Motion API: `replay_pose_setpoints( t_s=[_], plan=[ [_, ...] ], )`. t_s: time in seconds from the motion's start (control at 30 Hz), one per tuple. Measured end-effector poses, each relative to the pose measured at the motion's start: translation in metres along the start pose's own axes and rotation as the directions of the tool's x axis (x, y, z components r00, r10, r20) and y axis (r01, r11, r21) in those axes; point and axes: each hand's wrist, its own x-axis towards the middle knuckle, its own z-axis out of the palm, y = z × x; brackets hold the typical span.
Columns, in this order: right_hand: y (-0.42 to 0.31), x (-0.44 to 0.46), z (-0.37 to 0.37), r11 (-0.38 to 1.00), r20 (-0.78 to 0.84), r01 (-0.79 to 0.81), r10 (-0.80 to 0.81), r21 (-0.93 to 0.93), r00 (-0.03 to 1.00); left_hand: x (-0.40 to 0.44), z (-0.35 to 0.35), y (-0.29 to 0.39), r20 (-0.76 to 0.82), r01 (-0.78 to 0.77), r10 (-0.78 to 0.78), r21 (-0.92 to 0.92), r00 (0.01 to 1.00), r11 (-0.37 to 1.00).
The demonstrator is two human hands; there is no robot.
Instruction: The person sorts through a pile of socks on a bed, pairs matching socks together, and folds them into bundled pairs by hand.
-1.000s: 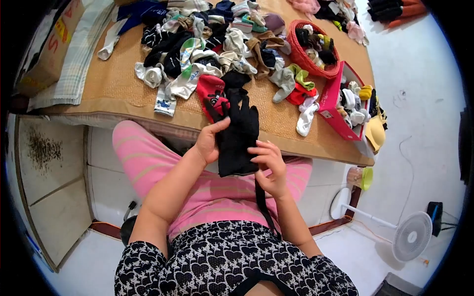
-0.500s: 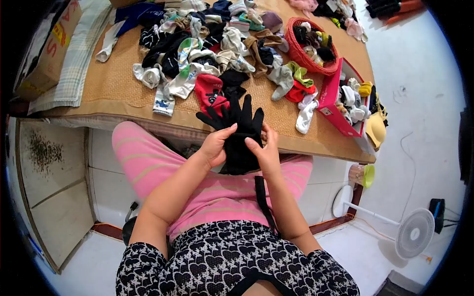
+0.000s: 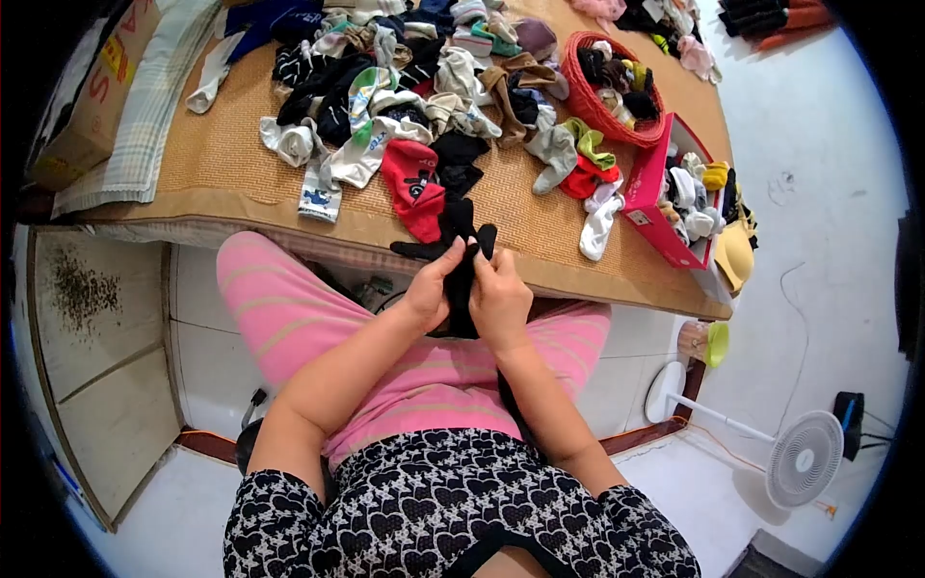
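Observation:
Black gloves (image 3: 460, 297) hang between my two hands over my lap, at the mat's front edge, folded narrow with some fingers sticking out to the sides. My left hand (image 3: 430, 289) pinches them from the left side. From the right, my right hand (image 3: 501, 297) grips them, its fingers curled and its thumb near my left thumb. Just beyond lies a red sock (image 3: 412, 188) with a dark print, beside a black sock (image 3: 459, 162). A large pile of mixed socks (image 3: 385, 101) spreads behind these on the woven mat (image 3: 231, 164).
A red basket (image 3: 581, 101) and a pink box (image 3: 647, 200), both holding socks, stand at the right. White, red and green socks (image 3: 597, 226) lie left of the box. A cardboard box (image 3: 96, 106) is at the far left. A white fan (image 3: 803, 460) stands on the floor at the right.
The gloves, spread out with fingers pointing up half a second ago, are now bunched narrow. My right hand has closed round them, and my hands have come closer together.

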Motion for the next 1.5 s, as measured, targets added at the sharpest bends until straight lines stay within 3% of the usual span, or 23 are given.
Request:
replay_pose_setpoints(
  t_s=[0.07, 0.17, 0.2, 0.27, 0.3, 0.4, 0.43, 0.47, 0.53, 0.57, 0.6, 0.73, 0.8, 0.83, 0.87, 0.97, 1.03, 1.2, 1.27, 1.33, 1.4, 1.47, 1.5],
  plan=[
    [-0.002, -0.001, -0.003, 1.0, 0.038, 0.016, -0.016, 0.005, 0.999, -0.003, -0.001, -0.001, -0.11, 0.022, 0.014, 0.322, 0.994, 0.946],
    [0.002, -0.004, -0.009, 0.927, -0.056, 0.137, -0.125, 0.35, 0.991, -0.004, 0.004, 0.003, -0.092, 0.025, 0.002, 0.296, 0.996, 0.955],
    [0.009, -0.004, -0.006, 0.839, -0.086, 0.109, -0.075, 0.533, 0.994, -0.003, 0.005, 0.004, -0.06, -0.008, 0.025, 0.266, 0.998, 0.964],
    [0.019, -0.014, -0.008, 0.673, -0.049, -0.128, 0.238, 0.729, 0.97, 0.003, 0.001, 0.004, -0.107, -0.036, 0.057, 0.196, 0.993, 0.98],
    [0.015, -0.011, -0.02, 0.621, 0.064, -0.298, 0.37, 0.725, 0.927, 0.001, 0.004, 0.007, -0.09, -0.038, 0.055, 0.18, 0.994, 0.983],
    [0.034, -0.009, -0.01, 0.764, 0.076, -0.205, 0.202, 0.612, 0.976, -0.002, 0.003, 0.008, -0.052, 0.038, -0.029, 0.185, 0.998, 0.982],
    [0.041, -0.012, -0.011, 0.536, 0.349, -0.386, 0.173, 0.751, 0.921, -0.002, 0.002, 0.007, -0.036, 0.113, -0.108, 0.21, 0.993, 0.971],
    [0.048, -0.015, -0.013, 0.3, 0.595, -0.604, 0.132, 0.738, 0.793, -0.003, 0.002, 0.002, -0.126, 0.153, -0.116, 0.341, 0.985, 0.928],
    [0.067, -0.023, -0.014, -0.286, 0.806, -0.81, -0.166, 0.511, 0.567, -0.013, 0.016, 0.008, -0.048, 0.298, -0.312, 0.455, 0.949, 0.839],
    [0.069, -0.027, -0.015, -0.306, 0.806, -0.796, -0.126, 0.523, 0.578, -0.018, 0.025, 0.008, -0.075, 0.346, -0.355, 0.475, 0.932, 0.809],
    [0.054, -0.014, -0.033, -0.258, 0.78, -0.785, -0.148, 0.563, 0.608, -0.014, 0.018, 0.004, 0.073, 0.262, -0.358, 0.548, 0.931, 0.794],
    [0.047, 0.0, -0.019, -0.18, 0.607, -0.644, -0.222, 0.743, 0.763, -0.014, 0.006, -0.004, 0.027, 0.461, -0.558, 0.532, 0.83, 0.711],
    [0.043, 0.005, -0.017, -0.246, 0.65, -0.628, 0.006, 0.738, 0.76, -0.011, 0.006, -0.01, 0.029, 0.455, -0.524, 0.457, 0.851, 0.764],
    [0.038, 0.008, -0.018, -0.283, 0.638, -0.588, 0.134, 0.758, 0.759, -0.012, 0.007, -0.007, 0.131, 0.441, -0.507, 0.344, 0.852, 0.829],
    [0.052, 0.008, -0.012, -0.296, 0.685, -0.629, 0.151, 0.719, 0.712, -0.011, 0.007, -0.003, 0.197, 0.446, -0.505, 0.278, 0.841, 0.851],
    [0.052, 0.014, -0.006, -0.216, 0.558, -0.516, 0.239, 0.829, 0.795, -0.016, 0.022, 0.006, 0.24, 0.371, -0.42, 0.223, 0.875, 0.901],
    [0.053, 0.014, -0.004, -0.098, 0.479, -0.469, 0.238, 0.878, 0.845, -0.015, 0.023, 0.01, 0.291, 0.312, -0.408, 0.324, 0.865, 0.893],
    [0.063, 0.0, 0.002, 0.02, 0.514, -0.518, 0.101, 0.855, 0.852, -0.006, 0.013, 0.006, 0.088, 0.277, -0.363, 0.49, 0.927, 0.826],
    [0.036, 0.008, -0.018, -0.133, 0.548, -0.533, 0.137, 0.836, 0.825, -0.003, 0.005, 0.002, 0.013, 0.29, -0.348, 0.525, 0.937, 0.8],
    [0.037, 0.008, -0.015, 0.245, 0.391, -0.389, 0.041, 0.888, 0.919, -0.002, 0.003, 0.0, -0.053, 0.26, -0.277, 0.542, 0.959, 0.799],
    [0.04, 0.009, -0.022, 0.802, 0.291, -0.02, -0.193, 0.597, 0.937, 0.001, -0.002, -0.003, -0.063, 0.239, -0.248, 0.568, 0.967, 0.788],
    [0.032, 0.008, -0.025, 0.84, 0.199, 0.067, -0.205, 0.539, 0.958, -0.002, 0.007, -0.001, -0.217, 0.329, -0.253, 0.477, 0.943, 0.815],
    [0.033, 0.008, -0.023, 0.844, 0.165, 0.073, -0.188, 0.531, 0.968, 0.001, 0.0, -0.001, -0.208, 0.362, -0.302, 0.395, 0.931, 0.844]
  ],
)
